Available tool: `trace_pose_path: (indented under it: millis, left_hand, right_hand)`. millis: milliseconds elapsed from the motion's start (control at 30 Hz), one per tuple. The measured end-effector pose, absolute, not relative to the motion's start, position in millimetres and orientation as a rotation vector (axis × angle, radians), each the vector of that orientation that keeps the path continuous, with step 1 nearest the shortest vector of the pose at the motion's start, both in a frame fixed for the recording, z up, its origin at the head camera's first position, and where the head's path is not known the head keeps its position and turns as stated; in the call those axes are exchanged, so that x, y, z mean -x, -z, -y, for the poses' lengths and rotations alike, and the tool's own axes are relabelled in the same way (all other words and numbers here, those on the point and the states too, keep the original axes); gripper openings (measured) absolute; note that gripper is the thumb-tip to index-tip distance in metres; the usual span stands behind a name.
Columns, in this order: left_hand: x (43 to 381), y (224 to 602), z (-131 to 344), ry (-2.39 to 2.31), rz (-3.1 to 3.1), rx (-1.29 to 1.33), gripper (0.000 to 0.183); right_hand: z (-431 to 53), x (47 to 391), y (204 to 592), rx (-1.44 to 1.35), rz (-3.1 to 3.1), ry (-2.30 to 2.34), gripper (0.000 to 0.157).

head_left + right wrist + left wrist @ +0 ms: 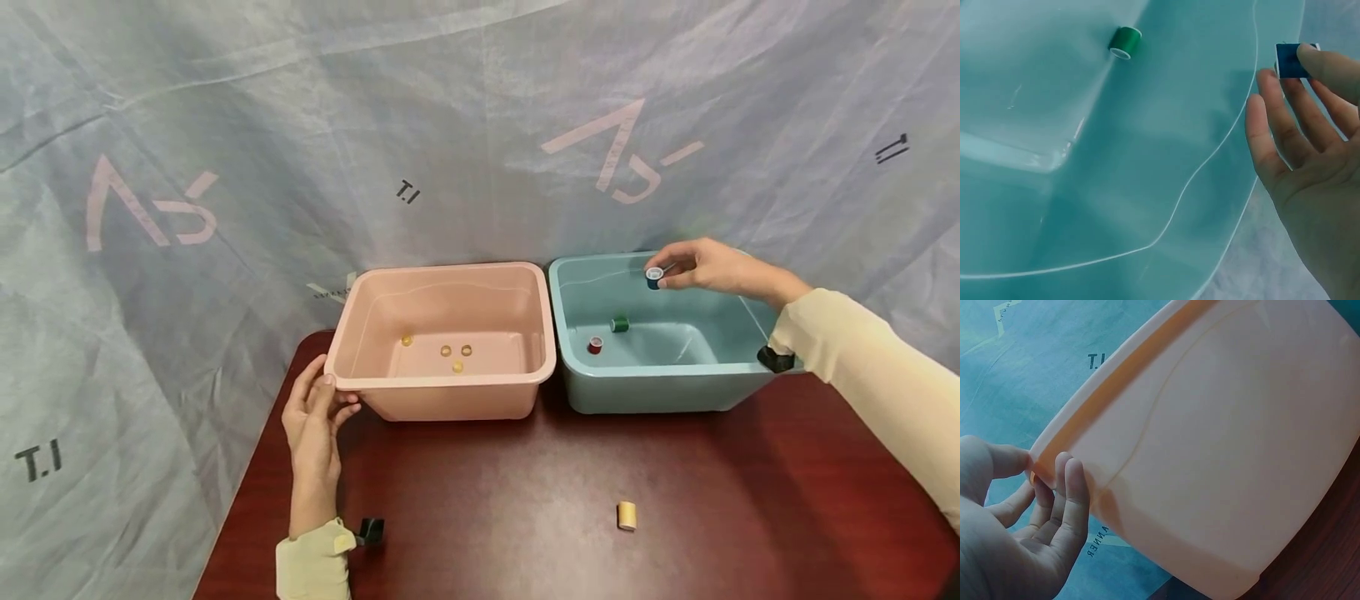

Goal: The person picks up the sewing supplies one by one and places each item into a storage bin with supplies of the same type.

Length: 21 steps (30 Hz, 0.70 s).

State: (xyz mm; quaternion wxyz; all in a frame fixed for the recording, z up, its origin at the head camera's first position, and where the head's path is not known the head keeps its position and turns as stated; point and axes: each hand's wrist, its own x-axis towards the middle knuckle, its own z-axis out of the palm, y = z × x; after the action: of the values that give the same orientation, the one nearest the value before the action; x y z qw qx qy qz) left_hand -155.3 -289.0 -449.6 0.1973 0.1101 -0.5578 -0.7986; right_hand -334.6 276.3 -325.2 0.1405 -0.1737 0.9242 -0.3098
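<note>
My right hand [712,265] pinches a dark blue thread spool [654,282] between thumb and fingers, held over the back of the teal basin [660,393]. Inside that basin lie a green thread spool [619,324] and a red thread spool [596,345]. At the front left corner of the pink basin [450,400], my left hand [313,429] grips the rim [1044,464] between thumb and fingers. Several small yellowish rings [467,350] are scattered on the pink basin's floor.
A pale yellow thread spool [627,516] stands on the dark red table [495,500], in front of the teal basin. The two basins sit side by side at the back of the table. Behind them hangs a grey printed sheet [480,150].
</note>
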Motion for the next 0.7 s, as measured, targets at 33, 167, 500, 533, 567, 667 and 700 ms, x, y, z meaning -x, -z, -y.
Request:
trace_pose_path:
  millis: [33,167,500,533,567,667,700]
  left_hand:
    - [155,449,290,2.232,1.567,-0.312,0.042]
    - [152,448,292,2.222,1.574,-0.326,0.042]
    - [145,449,302,2.229,1.532,-0.357,0.043]
    - [144,449,303,2.228,1.526,-0.364,0.043]
    - [142,450,304,2.227,1.518,-0.370,0.043]
    - [138,450,308,2.222,1.501,-0.383,0.043]
    - [137,450,309,2.219,1.500,-0.383,0.043]
  right_hand:
    - [-276,335,326,0.508,-2.668,0.894,0.040]
    - [-272,333,329,0.526,-2.662,0.903,0.037]
    - [-257,341,334,0.576,-2.622,0.925,0.032]
    - [-255,343,335,0.588,-2.612,0.924,0.032]
    - [-254,345,336,0.590,-2.603,0.922,0.032]
    - [-250,350,339,0.612,-2.577,0.915,0.030]
    - [-249,351,340,0.622,-2.566,0.912,0.031]
